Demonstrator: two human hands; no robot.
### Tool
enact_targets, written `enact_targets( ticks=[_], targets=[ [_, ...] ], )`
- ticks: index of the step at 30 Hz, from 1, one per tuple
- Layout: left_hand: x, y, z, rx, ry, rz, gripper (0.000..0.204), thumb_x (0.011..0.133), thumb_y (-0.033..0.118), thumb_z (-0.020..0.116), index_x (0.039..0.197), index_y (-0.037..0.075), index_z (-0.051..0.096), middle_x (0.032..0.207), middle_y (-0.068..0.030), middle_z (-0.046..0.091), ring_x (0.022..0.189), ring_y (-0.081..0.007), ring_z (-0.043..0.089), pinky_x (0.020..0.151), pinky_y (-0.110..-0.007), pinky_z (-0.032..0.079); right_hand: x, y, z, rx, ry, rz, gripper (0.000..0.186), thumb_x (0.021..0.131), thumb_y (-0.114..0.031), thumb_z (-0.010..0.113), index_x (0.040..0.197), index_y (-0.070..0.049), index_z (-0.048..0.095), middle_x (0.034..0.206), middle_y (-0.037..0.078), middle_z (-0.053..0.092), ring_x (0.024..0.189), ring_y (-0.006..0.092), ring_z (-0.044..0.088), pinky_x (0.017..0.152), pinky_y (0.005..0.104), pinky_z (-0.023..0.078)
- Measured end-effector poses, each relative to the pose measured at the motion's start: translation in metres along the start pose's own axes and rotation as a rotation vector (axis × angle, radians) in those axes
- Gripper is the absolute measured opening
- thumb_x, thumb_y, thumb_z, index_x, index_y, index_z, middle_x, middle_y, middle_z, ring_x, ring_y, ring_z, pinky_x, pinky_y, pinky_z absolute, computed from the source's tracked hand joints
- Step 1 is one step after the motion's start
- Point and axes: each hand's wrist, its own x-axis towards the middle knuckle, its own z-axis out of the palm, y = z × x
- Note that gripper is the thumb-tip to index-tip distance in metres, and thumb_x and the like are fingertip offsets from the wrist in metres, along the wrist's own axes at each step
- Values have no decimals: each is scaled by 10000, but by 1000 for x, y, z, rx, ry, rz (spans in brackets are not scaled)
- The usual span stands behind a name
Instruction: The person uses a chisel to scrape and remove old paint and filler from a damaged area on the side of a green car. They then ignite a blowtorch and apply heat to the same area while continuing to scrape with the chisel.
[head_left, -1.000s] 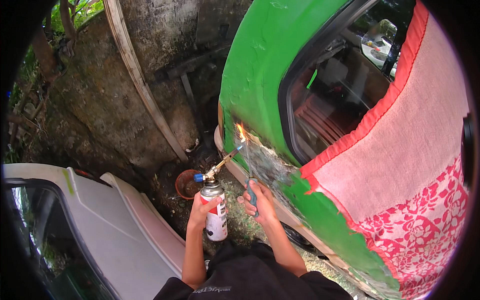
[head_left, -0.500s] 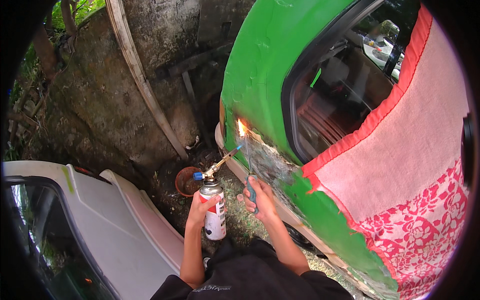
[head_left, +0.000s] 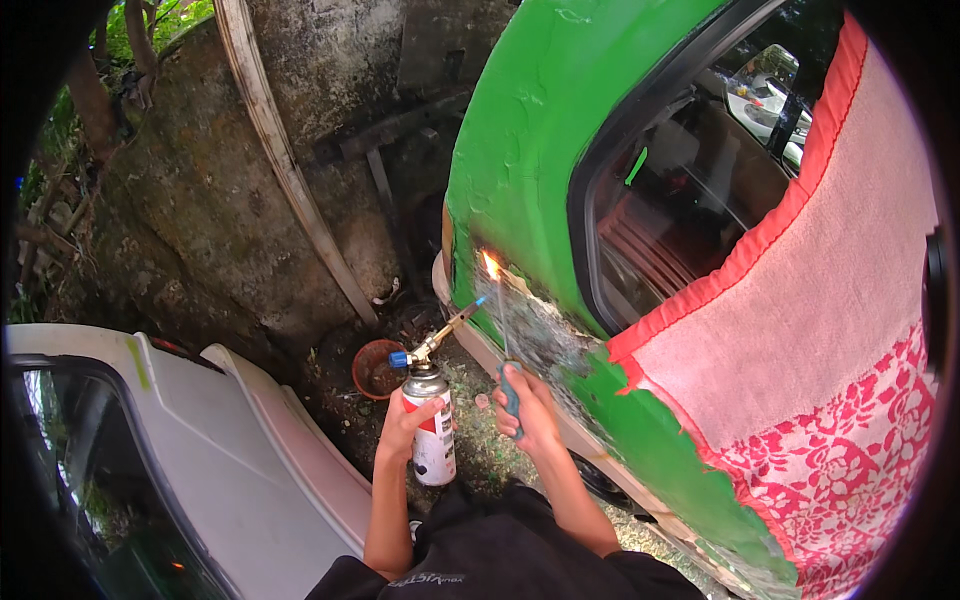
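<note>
My left hand (head_left: 405, 425) is wrapped round the canister of a gas torch (head_left: 434, 440), which stands upright in its grip. The brass nozzle slants up to the right, a small blue flame at its tip. In my right hand (head_left: 534, 412) is the teal handle of a screwdriver-like tool (head_left: 512, 392). Its thin metal shaft reaches up to the scorched, peeling patch (head_left: 540, 325) on a green car body (head_left: 530, 150). An orange flame (head_left: 491, 265) burns at the patch's upper left, by the shaft's tip; exact contact there cannot be made out.
A pink and red patterned towel (head_left: 770, 330) drapes over the car's side, beside its window (head_left: 690, 190). At left stands a pale car (head_left: 220, 420). A reddish-brown pot (head_left: 378, 370) sits on the ground, and a long strip (head_left: 275, 130) leans on the stained wall (head_left: 180, 200).
The view has shifted slightly. My right hand with the tool sits a little lower and farther right. The orange flame has changed shape; both hands keep their holds.
</note>
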Motion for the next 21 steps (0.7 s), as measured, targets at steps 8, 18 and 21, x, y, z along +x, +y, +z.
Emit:
enact_targets(
  ticks=[8, 18, 21],
  targets=[
    [2, 3, 1, -6, 12, 14, 301, 807, 182, 750, 996, -4, 609, 821, -114, 681, 636, -205, 682, 581, -347, 569, -2, -5, 0, -6, 5, 2, 288, 1013, -319, 559, 1023, -36, 508, 679, 23, 493, 388, 69, 357, 336, 229, 262],
    [16, 5, 0, 2, 9, 18, 287, 810, 191, 754, 973, 3, 613, 789, -86, 663, 624, -188, 670, 580, -337, 562, 20, 5, 11, 26, -20, 9, 270, 1009, -325, 562, 1022, -59, 518, 687, 22, 505, 371, 73, 346, 324, 233, 247],
    [13, 4, -4, -5, 20, 32, 294, 817, 199, 754, 984, 5, 610, 800, -88, 661, 627, -187, 670, 580, -339, 563, 1, 7, 4, 67, -8, 25, 259, 1017, -319, 544, 1016, -62, 513, 679, 17, 489, 390, 71, 347, 325, 228, 244]
  ],
)
